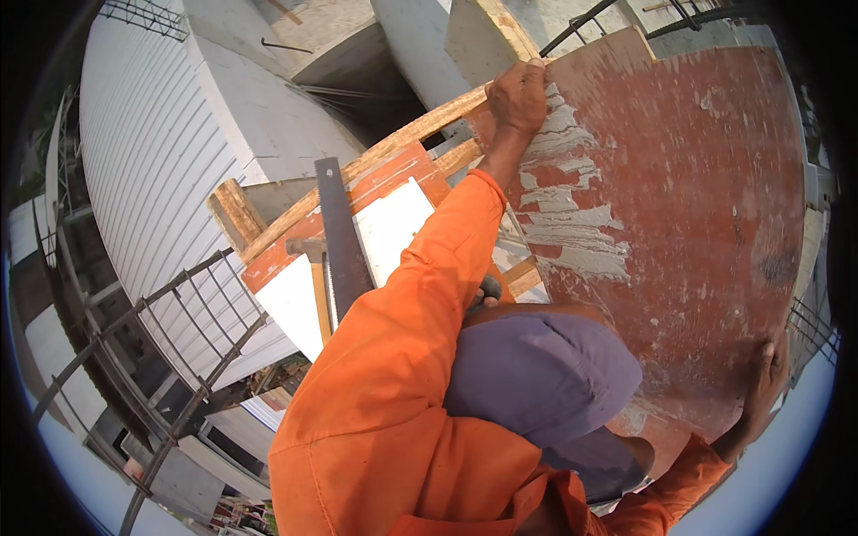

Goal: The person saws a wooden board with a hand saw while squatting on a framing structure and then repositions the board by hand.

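A large red-brown plywood board (pixel 679 196), scuffed and streaked with grey mortar, lies on my right. My left hand (pixel 518 96) is closed over its far left corner, beside a long wooden batten (pixel 411 134). At the board's right edge my right hand (pixel 767 371) grips the rim; some of its fingers are hidden. Left of my left forearm, a handsaw blade (pixel 338 232) and a hammer (pixel 313 255) with a wooden handle lie over a red and white panel (pixel 393 219). My bent knee (pixel 545 375), in grey-purple cloth, presses close to the board's near side.
Steel reinforcing bars (pixel 192 286) cross on the left, with a drop beyond them. A white corrugated roof (pixel 152 170) and a concrete wall (pixel 268 116) stand at the far left. A dark opening (pixel 366 85) lies beyond the batten. More bars (pixel 581 22) stick out at the far side.
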`<state>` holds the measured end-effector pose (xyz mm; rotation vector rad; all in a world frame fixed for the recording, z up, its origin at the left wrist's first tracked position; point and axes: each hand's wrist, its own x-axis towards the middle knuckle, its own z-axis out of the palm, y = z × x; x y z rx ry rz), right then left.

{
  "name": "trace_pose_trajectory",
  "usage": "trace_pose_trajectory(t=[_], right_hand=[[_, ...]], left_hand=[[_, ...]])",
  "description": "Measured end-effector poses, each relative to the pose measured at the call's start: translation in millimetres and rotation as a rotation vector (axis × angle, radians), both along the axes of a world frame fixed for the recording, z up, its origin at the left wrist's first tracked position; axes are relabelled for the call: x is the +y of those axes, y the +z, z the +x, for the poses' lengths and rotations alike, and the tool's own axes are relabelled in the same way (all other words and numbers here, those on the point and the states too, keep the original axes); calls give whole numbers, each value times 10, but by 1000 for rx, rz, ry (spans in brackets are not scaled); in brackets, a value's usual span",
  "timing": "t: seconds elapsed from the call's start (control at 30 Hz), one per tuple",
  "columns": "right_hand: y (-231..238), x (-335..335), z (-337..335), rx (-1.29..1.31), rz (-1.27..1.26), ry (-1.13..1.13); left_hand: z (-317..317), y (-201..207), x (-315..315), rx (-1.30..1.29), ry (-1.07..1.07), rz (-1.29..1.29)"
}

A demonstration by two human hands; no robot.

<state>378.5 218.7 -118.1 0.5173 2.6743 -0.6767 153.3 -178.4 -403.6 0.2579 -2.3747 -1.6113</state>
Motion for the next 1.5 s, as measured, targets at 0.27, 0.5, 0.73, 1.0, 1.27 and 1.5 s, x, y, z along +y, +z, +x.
trace_pose_trajectory(t=[0.27, 0.5, 0.73, 1.0, 1.27, 1.5], right_hand=[[-79, -438, -168, 4, 88, 30], [-214, 50, 151, -81, 2, -158], [-181, 42, 251, 29, 61, -233], [-314, 85, 226, 128, 160, -104], [-347, -215, -26, 62, 158, -199], [-557, 359, 47, 4, 71, -269]], left_hand=[[56, -68, -325, 13, 54, -15], [150, -76, -356, 84, -15, -90], [312, 213, -527, 12, -49, -59], [276, 112, -445, 50, -23, -70], [154, -75, -361, 78, -20, -149], [121, -84, -338, 101, -42, -127]])
